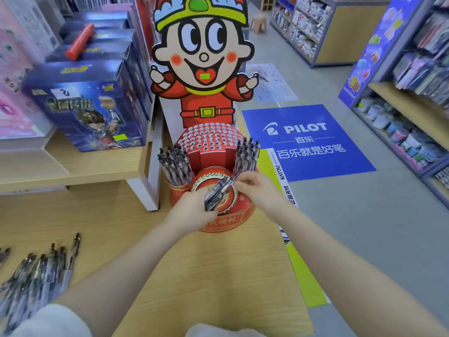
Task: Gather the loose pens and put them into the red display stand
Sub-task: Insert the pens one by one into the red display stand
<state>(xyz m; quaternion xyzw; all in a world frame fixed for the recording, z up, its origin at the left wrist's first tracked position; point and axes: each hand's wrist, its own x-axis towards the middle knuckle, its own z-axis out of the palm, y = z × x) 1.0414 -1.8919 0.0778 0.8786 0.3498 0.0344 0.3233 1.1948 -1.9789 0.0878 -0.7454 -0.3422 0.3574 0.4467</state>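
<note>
A bundle of pens [218,192] is held slanted just in front of the red display stand [211,156], over its round gold-rimmed front. The stand sits on a low wooden platform [218,271], close to the platform's right edge, where a yellow strip [303,276] runs along the grey floor [376,227]. On that side the aisle lies open; to the left the leg of a wooden table [143,193] stands near the stand.

The left hand [192,211] grips the lower end of the bundle, fingers curled round it. The right hand [255,188] pinches the upper tip of one pen with finger and thumb. Both forearms reach forward from the bottom of the view.

The stand's two side cups are packed with upright pens: a left cluster [175,164] and a right cluster [246,154]. The perforated dome [209,137] between them shows rows of holes. A cartoon figure cutout [202,57] rises behind.

More loose pens [41,271] lie on the platform at lower left, well apart from the stand. Blue boxes [92,105] sit on the table.
</note>
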